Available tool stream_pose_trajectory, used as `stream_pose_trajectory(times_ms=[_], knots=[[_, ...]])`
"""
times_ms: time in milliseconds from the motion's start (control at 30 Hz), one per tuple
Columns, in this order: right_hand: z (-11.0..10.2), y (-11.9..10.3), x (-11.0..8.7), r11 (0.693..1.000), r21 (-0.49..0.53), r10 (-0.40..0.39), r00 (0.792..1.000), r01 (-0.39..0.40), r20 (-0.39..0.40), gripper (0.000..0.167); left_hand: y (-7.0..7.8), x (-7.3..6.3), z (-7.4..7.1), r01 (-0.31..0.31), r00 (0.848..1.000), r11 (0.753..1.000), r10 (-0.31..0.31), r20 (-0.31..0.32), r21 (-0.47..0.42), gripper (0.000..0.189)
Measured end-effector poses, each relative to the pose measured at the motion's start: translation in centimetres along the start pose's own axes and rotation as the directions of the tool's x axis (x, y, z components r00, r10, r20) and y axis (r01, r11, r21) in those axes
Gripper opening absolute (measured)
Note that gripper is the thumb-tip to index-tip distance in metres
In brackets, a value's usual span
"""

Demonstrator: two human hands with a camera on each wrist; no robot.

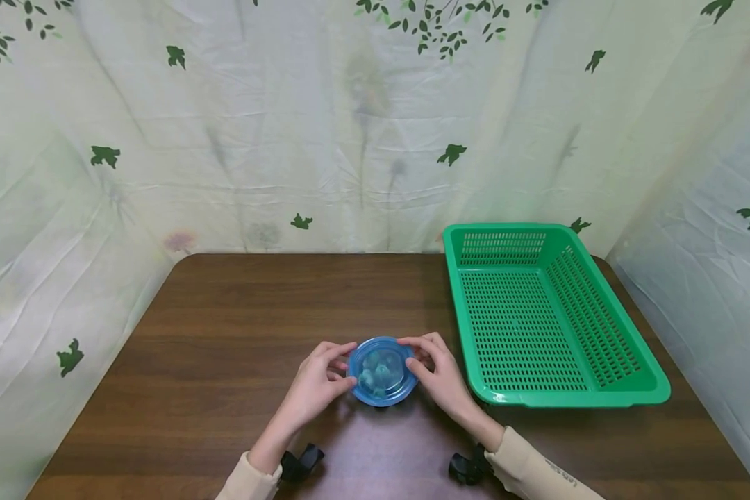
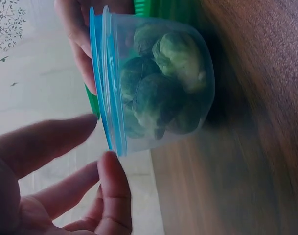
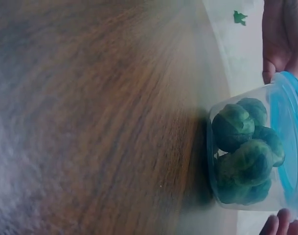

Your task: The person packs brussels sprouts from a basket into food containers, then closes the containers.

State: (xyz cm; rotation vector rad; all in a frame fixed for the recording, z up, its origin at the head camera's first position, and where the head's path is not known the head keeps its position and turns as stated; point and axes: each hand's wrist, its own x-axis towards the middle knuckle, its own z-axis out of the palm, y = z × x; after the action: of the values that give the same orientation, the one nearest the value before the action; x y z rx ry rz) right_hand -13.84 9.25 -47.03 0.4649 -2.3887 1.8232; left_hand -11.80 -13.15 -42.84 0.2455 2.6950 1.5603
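Observation:
A clear plastic food container with a round blue lid stands upright on the table, in front of the person. Several Brussels sprouts show through its wall in both wrist views. At the lid's left side the left hand holds the rim between thumb and fingertips. Opposite it, the right hand grips the lid's right edge, index finger toward the back and thumb nearer the person. In the right wrist view only some right fingertips show, beside the rim.
A large green perforated basket stands on the right of the brown wooden table, close to the right hand. Leaf-printed curtains hang behind the table and along both sides. Black straps are worn at the wrists.

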Motion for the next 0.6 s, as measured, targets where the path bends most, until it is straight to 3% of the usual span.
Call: stream_pose_trajectory(times_ms=[167,333,600], knots=[[-0.4,-0.1,0.0,0.999,0.036,0.038,0.996,-0.041,0.083,0.027,-0.3,-0.1,-0.4,-0.011,0.996,0.999,0.008,0.090,0.033,0.057],[-0.9,0.1,0.1,0.995,0.081,0.050,0.981,-0.066,0.188,0.033,-0.7,-0.1,-0.5,-0.021,0.978,1.000,0.021,0.208,-0.005,0.067],[-1.5,0.6,0.1,0.976,0.195,0.034,0.950,-0.098,0.311,0.043,-1.2,0.0,-0.6,-0.040,0.956,0.998,0.052,0.289,-0.048,0.072]])
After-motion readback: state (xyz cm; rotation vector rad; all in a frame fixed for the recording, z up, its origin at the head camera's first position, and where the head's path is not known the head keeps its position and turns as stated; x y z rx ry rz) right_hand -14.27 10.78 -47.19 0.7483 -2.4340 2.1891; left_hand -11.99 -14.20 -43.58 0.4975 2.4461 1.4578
